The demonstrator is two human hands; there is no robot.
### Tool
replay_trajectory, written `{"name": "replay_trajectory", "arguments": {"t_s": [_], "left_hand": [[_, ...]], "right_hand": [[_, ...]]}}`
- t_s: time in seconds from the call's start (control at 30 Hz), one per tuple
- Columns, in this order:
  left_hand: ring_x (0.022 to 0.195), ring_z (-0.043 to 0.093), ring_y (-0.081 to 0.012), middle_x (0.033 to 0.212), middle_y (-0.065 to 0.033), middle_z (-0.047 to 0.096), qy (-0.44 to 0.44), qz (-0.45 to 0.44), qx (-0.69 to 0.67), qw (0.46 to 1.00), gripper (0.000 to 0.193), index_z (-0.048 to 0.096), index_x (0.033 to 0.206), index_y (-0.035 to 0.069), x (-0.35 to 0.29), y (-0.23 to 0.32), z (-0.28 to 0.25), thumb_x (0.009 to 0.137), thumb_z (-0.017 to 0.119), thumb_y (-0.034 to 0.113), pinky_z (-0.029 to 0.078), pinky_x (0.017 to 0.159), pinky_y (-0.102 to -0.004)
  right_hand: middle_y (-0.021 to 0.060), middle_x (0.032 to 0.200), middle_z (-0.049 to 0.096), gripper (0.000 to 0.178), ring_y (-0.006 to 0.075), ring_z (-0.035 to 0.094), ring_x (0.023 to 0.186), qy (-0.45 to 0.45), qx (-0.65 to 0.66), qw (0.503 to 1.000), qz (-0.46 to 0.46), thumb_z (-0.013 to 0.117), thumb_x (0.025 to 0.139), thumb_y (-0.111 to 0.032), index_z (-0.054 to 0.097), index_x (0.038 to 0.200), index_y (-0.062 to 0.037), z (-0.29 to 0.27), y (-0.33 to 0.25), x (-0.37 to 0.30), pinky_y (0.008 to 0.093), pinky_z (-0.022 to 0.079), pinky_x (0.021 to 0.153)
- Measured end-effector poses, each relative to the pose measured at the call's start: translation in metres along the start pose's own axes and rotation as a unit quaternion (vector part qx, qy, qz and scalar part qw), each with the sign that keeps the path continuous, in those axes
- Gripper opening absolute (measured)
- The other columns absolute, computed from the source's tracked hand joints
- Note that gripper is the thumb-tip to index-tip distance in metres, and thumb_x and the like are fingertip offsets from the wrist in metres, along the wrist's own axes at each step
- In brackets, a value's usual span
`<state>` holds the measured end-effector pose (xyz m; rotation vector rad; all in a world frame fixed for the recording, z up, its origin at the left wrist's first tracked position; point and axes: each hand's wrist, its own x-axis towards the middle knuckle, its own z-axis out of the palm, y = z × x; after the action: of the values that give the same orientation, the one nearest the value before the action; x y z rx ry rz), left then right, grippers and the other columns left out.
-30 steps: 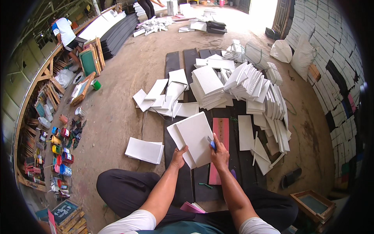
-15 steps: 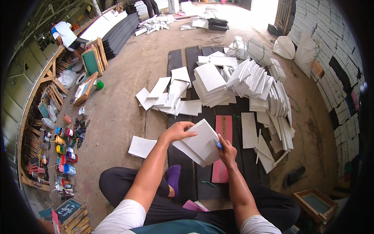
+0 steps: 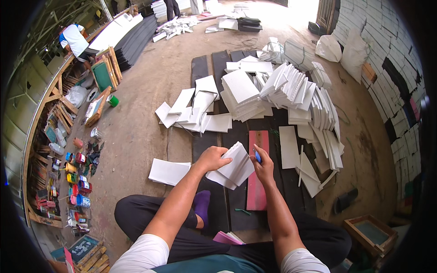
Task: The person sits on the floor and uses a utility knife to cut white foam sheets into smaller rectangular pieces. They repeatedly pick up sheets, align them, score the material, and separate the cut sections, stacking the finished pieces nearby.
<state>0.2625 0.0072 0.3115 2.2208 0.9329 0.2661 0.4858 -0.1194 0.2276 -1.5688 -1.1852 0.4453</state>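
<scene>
My left hand [image 3: 212, 159] grips a small stack of white foam sheets [image 3: 236, 167] by its upper left side, thumb on top. The stack is tilted, and its layered edges show on the right. My right hand [image 3: 263, 169] is closed around a small blue tool [image 3: 257, 156] just right of the sheets; its working end is too small to make out. Beneath my hands, a long pink board [image 3: 258, 193] with a darker red strip lies on black foam planks [image 3: 214, 189].
Heaps of white sheets [image 3: 241, 88] spread ahead and to the right. A few white sheets [image 3: 169, 171] lie left of my left forearm. Paint cans [image 3: 83, 200] and wooden frames line the left side. A wooden frame [image 3: 371, 234] sits at lower right. Another person [image 3: 75, 40] bends at far left.
The sheets have tilted so that their right-hand edges show more. My right hand with the blue tool has moved up slightly and off the stack's edge. My left hand still holds the sheets.
</scene>
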Motion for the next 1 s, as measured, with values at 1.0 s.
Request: {"name": "replay_trajectory", "arguments": {"t_s": [1.0], "left_hand": [[0.097, 0.073, -0.0355, 0.105, -0.0146, 0.076, -0.107, 0.16, 0.132, 0.972, 0.045, 0.076, 0.124, 0.015, 0.061, 0.055, 0.038, 0.083, 0.074, 0.033, 0.058, 0.087, -0.0466]], "right_hand": [[0.001, 0.106, 0.071, 0.025, 0.0125, 0.066, 0.1, -0.059, 0.221, 0.97, 0.078, 0.072, 0.099, -0.011, 0.07, 0.123, -0.0017, -0.055, 0.038, 0.022, 0.0288, 0.051, 0.091]]}}
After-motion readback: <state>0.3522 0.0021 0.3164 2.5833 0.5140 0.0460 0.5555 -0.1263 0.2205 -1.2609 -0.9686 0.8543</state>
